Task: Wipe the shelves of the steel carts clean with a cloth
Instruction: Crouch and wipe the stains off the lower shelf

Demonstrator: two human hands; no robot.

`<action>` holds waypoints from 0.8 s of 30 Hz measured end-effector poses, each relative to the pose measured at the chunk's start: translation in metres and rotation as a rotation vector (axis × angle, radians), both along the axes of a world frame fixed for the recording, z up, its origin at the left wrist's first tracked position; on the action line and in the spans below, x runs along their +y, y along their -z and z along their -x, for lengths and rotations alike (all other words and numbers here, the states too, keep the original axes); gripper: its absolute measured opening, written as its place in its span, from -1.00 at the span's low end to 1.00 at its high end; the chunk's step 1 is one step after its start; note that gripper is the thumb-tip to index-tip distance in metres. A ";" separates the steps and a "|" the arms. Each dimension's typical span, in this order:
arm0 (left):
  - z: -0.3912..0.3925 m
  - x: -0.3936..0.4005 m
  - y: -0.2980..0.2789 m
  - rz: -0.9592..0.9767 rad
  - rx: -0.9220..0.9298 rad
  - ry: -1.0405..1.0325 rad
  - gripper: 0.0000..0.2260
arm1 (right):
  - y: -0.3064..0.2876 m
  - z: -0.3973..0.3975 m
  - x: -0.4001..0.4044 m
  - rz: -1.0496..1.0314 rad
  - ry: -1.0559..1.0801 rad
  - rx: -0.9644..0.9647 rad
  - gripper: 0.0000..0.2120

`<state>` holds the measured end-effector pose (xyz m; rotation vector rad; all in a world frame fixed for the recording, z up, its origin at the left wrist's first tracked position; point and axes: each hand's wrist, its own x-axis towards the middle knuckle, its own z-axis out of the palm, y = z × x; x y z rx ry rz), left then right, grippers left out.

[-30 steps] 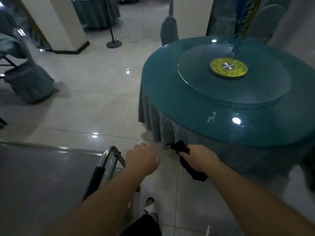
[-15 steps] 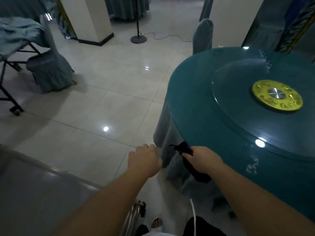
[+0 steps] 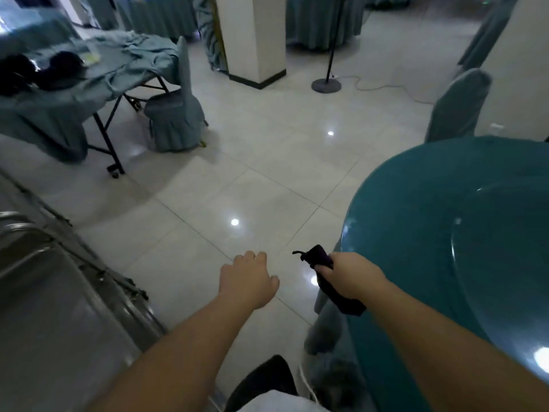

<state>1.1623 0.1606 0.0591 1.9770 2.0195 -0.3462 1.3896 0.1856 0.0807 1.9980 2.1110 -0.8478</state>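
- The right hand [image 3: 350,273] is stretched out in front of the body with its fingers curled round a dark cloth [image 3: 329,281]; one bunched end of the cloth sticks up past the thumb side and the longer end hangs down below the fist.
- The left hand [image 3: 246,282] is held out beside it, a little apart, with nothing in it; its fingers are bent downward and loosely curled, back of the hand facing up, above bare floor.
- To the left of the left hand, and lower, stands a steel cart [image 3: 59,307]; its flat grey top shelf and rounded tube rail reach in from the left edge. Neither hand touches it.
- Just to the right of the right hand is a round table [image 3: 430,233] with a teal glass-like top and a pleated skirt hanging below the rim; the cloth-holding fist is near its edge, and I cannot tell whether it touches.
- Ahead of both hands lies pale glossy tiled floor [image 3: 252,179] with spots of reflected light.
- Far ahead and to the left of the left hand is a covered chair [image 3: 175,114] next to a folding table [image 3: 89,81] draped in rumpled blue-green fabric.
- Farther ahead of the hands stand a white pillar [image 3: 252,37] and a pole stand [image 3: 326,83] with a round base.
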 end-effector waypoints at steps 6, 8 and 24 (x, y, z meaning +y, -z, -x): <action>0.026 0.054 0.014 0.069 -0.005 -0.107 -0.42 | 0.020 0.031 0.071 0.062 -0.106 0.008 -0.63; 0.043 0.073 0.020 0.076 -0.025 -0.149 -0.44 | 0.029 0.054 0.098 0.077 -0.163 -0.008 -0.62; 0.288 0.158 0.045 0.048 -0.122 -0.654 -0.49 | 0.056 0.375 0.284 0.142 -0.714 -0.136 -0.55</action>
